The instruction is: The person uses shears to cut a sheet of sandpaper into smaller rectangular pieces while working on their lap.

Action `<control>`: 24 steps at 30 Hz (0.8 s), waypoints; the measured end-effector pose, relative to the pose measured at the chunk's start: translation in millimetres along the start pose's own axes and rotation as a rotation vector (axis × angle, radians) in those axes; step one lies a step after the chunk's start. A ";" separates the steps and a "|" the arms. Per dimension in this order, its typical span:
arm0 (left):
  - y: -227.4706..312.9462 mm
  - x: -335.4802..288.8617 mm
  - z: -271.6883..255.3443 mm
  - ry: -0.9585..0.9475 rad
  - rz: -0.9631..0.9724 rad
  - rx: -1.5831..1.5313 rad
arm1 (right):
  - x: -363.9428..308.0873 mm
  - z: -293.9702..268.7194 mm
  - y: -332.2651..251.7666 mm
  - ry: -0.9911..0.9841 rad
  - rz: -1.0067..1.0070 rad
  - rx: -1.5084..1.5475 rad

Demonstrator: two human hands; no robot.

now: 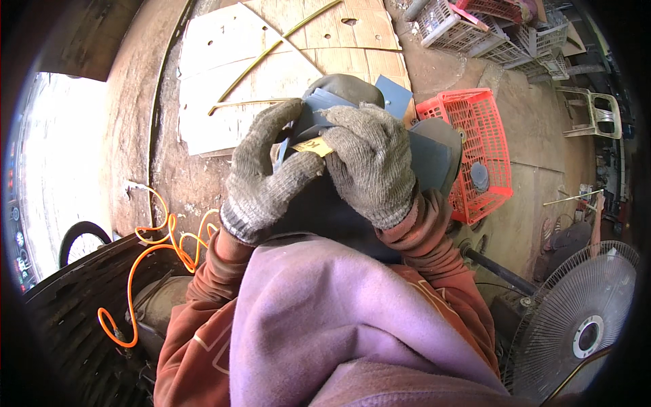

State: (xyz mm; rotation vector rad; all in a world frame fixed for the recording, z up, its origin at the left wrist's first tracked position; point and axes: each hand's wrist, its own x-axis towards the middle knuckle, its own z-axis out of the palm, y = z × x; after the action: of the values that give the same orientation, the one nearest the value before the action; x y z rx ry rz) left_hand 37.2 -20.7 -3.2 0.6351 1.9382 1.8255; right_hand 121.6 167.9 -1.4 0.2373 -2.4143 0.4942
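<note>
Both my hands wear grey knitted gloves and meet in front of my body. My left hand (264, 169) is closed, its thumb pressing the near edge of a thin blue-grey sheet (324, 100). From the other side my right hand (373, 159) grips the same sheet, fingers bent over its top. A small yellow piece with dark print (314, 146) shows between the two thumbs; whether it is part of the sheet I cannot tell. Just beyond my right hand, a blue flat piece (395, 95) sticks out. Beside my right wrist lies a dark blue-grey surface (430, 163).
Flattened cardboard (217, 61) carries thin brass-coloured rods (271, 47). A red plastic crate (498, 146) stands at right, with grey crates (441, 27) behind. A floor fan (583, 325) is at lower right. An orange hose (139, 271) coils at left.
</note>
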 end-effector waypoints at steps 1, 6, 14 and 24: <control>0.6 0.6 0.3 0.005 -0.015 0.003 | -0.1 -0.1 -0.2 0.001 0.001 -0.005; 0.8 1.8 0.6 -0.015 0.008 -0.005 | -2.0 -1.9 1.6 -0.031 -0.013 -0.014; 2.0 1.4 2.3 0.003 0.109 0.079 | -5.4 0.8 3.7 -0.028 -0.009 -0.008; 8.0 2.0 -5.5 -0.034 0.394 0.227 | -1.1 7.1 13.2 0.045 -0.071 0.020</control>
State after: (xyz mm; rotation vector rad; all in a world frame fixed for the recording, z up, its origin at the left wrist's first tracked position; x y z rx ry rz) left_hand 32.8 -23.7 5.1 1.1864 2.1305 1.8033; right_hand 114.6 177.1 -11.0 0.3163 -2.3491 0.4869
